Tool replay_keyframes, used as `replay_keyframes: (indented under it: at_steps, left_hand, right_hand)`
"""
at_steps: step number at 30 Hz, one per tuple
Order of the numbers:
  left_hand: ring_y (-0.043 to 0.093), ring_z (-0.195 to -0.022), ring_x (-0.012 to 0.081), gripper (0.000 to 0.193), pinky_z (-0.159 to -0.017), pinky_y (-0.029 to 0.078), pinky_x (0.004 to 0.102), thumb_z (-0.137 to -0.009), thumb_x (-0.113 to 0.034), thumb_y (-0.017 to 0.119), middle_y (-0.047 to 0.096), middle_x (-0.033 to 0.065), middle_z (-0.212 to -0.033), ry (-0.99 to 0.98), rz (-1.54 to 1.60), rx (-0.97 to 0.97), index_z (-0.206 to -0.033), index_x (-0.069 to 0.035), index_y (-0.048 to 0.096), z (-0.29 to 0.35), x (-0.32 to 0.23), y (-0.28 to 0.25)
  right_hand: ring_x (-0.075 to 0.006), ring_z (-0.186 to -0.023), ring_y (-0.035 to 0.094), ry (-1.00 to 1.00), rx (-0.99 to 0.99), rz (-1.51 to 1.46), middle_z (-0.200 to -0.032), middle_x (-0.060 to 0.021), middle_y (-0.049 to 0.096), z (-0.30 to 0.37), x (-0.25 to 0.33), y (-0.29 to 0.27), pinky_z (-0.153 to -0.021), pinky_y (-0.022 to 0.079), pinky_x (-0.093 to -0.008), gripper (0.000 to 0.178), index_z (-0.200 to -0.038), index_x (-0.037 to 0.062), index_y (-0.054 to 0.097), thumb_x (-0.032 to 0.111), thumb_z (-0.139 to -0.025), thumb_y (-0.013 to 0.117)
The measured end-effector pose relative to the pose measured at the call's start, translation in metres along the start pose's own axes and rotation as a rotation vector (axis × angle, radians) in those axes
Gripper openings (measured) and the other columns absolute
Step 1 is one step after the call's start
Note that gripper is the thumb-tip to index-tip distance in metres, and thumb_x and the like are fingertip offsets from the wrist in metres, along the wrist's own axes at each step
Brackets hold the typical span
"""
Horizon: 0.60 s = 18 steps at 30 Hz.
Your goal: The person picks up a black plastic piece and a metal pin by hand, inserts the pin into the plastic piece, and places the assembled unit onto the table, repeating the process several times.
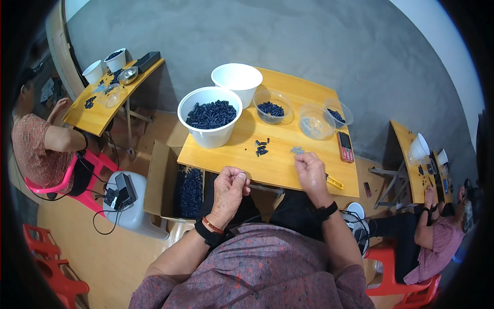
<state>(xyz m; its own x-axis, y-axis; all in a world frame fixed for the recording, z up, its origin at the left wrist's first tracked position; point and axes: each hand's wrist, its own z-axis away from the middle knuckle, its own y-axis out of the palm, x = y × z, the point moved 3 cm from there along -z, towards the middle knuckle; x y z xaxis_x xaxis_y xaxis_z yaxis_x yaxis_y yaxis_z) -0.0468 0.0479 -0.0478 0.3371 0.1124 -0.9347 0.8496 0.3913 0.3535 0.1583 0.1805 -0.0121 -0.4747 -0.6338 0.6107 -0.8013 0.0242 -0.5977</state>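
Note:
My left hand [229, 194] is closed at the table's near edge, thumb pressed to the curled fingers; whatever it may hold is hidden. Fingers bent and pressed together, my right hand [311, 174] is over the tabletop just below a small pile of silvery pins [297, 150]. What is in its fingertips is too small to make out. Between and beyond the hands lies a loose group of short dark blue cylindrical pieces [262, 150]. Beside my right hand is a yellow-handled tool [335, 182], partly hidden by the wrist.
A white bucket [210, 135] of dark pieces and a second white bucket [236, 72] stand at the table's left. Clear bowls [271, 118] line the back; a red phone [346, 147] lies right. Below is a cardboard box [157, 188]. People sit at tables on both sides.

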Motion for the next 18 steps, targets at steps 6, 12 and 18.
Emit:
replay_keyframes:
  at_steps: [6,12,18]
  left_hand:
    - [0.054,-0.059,0.0079,0.005,-0.054,0.048,0.0214,-0.097,-0.008,0.054,0.059,0.0035,-0.078,-0.044,0.02,-0.067,-0.094,-0.004,0.053,-0.001,0.003,-0.002]
    - [0.055,-0.06,0.0082,0.006,-0.055,0.048,0.0216,-0.096,-0.009,0.055,0.059,0.0034,-0.078,-0.053,0.016,-0.087,-0.094,-0.004,0.054,-0.001,0.0,-0.003]
    - [0.055,-0.06,0.0084,0.007,-0.055,0.048,0.0213,-0.096,-0.01,0.056,0.059,0.0035,-0.078,-0.057,0.018,-0.088,-0.094,-0.003,0.054,0.0,0.0,-0.004]
  right_hand:
    - [-0.041,-0.08,0.06,-0.101,0.006,0.161,-0.084,-0.0213,0.059,-0.013,-0.012,-0.004,-0.072,0.049,-0.0455,0.011,-0.089,-0.0007,0.065,-0.003,-0.08,0.061]
    - [-0.036,-0.077,0.061,-0.064,0.042,0.203,-0.08,-0.0186,0.06,-0.014,-0.016,0.0,-0.07,0.05,-0.0412,0.009,-0.086,-0.0011,0.067,-0.004,-0.078,0.064]
    - [-0.0377,-0.077,0.06,0.02,0.132,0.125,-0.08,-0.0192,0.059,-0.012,-0.019,-0.005,-0.07,0.049,-0.0434,0.007,-0.083,-0.0003,0.064,-0.003,-0.076,0.065]
